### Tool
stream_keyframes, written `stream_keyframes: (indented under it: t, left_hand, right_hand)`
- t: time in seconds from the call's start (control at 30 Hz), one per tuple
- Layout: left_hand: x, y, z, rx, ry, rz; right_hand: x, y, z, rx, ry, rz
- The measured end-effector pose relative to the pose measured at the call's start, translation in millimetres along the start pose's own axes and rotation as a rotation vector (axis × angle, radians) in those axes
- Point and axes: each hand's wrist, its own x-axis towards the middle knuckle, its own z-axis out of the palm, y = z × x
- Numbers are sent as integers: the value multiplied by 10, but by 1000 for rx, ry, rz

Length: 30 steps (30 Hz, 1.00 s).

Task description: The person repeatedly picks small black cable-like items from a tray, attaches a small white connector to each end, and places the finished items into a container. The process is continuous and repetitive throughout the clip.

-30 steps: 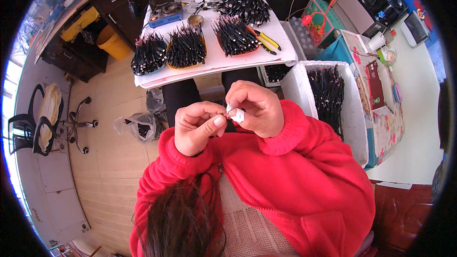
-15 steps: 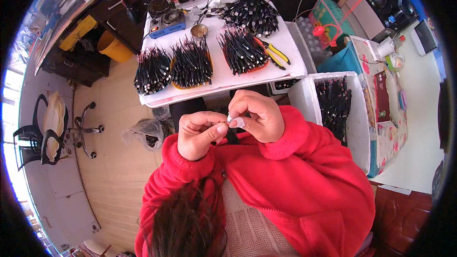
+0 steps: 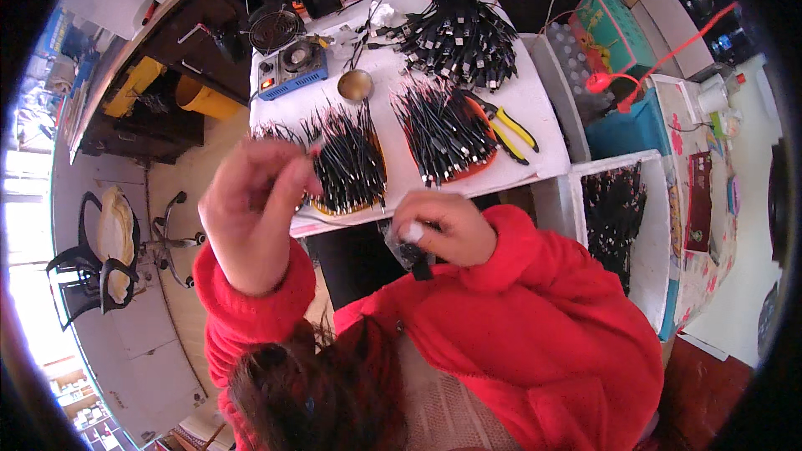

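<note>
My left hand is raised over the near left edge of the white table, in front of the leftmost cable bundle. Its fingers are curled toward the thumb and slightly blurred; what is between them cannot be made out. My right hand is closed on a small black piece with something clear and shiny around it, low in front of the table. White wrapping shows on one of its fingertips. Beyond the hands stand bundles of short black cables with pale tips, and another cable bundle in an orange holder.
Yellow-handled pliers lie beside the right bundle. Behind are a small metal cup, a blue device with a lit switch and a heap of black cables. A white foam box of cables stands at right.
My hands were together at the small piece and have parted. The left has moved left and up to the table edge; the right has stayed low with the black piece. The view has shifted.
</note>
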Motion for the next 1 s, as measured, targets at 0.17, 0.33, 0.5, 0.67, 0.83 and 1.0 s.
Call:
stream_keyframes:
  t: [0.17,0.33,0.5,0.67,0.83,1.0]
  left_hand:
    - [935,-685,205,313,-89,31]
    - [1248,-1300,305,474,-198,24]
    - [1448,-1757,428,686,-287,207]
    - [1527,-2013,560,810,-329,277]
    - [1530,-2088,642,864,-293,282]
    - [1526,-2151,705,878,-306,270]
  right_hand:
    - [185,349,73,-205,-81,-108]
    - [552,611,80,-785,62,-119]
    - [533,689,205,-642,-127,-71]
    - [451,700,178,-549,-103,-167]
    - [496,636,135,-454,-84,-218]
    - [522,704,142,-486,-74,-242]
